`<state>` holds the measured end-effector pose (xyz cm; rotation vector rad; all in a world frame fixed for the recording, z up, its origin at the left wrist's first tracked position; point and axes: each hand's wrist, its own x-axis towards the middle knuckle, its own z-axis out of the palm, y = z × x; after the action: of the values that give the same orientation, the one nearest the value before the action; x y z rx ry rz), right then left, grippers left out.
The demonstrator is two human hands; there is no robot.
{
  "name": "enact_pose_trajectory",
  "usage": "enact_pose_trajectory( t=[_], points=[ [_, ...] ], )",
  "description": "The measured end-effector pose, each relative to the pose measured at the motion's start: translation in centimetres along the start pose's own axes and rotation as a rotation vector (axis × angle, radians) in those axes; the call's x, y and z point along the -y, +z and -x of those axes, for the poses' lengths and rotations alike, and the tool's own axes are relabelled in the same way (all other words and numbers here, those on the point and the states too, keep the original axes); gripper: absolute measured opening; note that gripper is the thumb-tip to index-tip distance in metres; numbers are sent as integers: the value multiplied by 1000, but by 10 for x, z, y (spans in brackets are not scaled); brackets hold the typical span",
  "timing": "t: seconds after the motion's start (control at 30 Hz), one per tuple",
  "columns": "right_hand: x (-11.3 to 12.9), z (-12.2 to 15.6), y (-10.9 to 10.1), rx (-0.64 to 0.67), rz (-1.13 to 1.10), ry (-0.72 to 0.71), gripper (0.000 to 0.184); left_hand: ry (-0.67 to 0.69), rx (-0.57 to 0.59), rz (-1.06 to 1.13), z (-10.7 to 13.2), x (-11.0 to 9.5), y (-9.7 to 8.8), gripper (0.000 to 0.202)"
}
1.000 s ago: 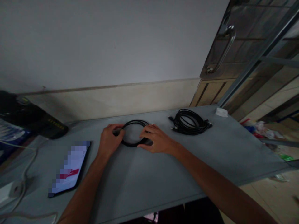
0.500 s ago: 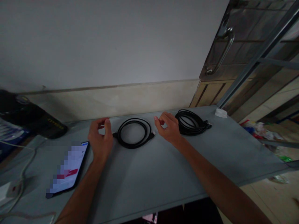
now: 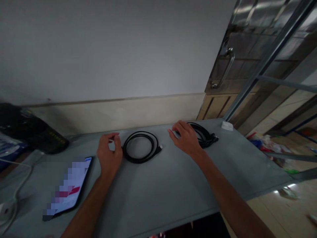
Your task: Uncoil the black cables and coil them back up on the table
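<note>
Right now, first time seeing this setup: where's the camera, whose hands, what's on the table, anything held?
No machine: a person works bare-handed, filmed by one camera on their head, looking forward and down. On the grey table lie a coiled black cable, a second cable bundle, a phone and a small white block. The left hand, loosely curled, sits beside the coil and grips nothing visible. The right hand spreads open over the second bundle; contact is unclear.
</note>
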<state>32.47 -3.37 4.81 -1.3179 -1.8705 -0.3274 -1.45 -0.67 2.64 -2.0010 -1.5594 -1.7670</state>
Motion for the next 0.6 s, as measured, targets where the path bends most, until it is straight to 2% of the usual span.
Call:
enact_pose_trajectory(
  t=[0.03,0.07,0.17,0.2,0.27,0.33,0.5,0.6],
  points=[
    [-9,4,-11,20,55,38,23,11,1,-10,0,1,0,19],
    [-19,10,-21,39,101,86,31,17,-3,-14,0,1,0,19],
    [-53,36,-45,211,211,231,62,29,-3,-2,0,2,0,21],
    [-64,45,-49,284,221,279,62,34,-2,7,1,2,0,21],
    [-81,59,-54,411,181,351,49,38,4,26,1,2,0,22],
    [-90,65,-54,464,105,401,38,29,16,41,1,3,0,22],
    [-90,48,-54,411,23,487,36,4,34,70,1,8,2,26],
    [-88,22,-66,264,9,562,40,-3,38,80,2,10,3,27]
  ],
)
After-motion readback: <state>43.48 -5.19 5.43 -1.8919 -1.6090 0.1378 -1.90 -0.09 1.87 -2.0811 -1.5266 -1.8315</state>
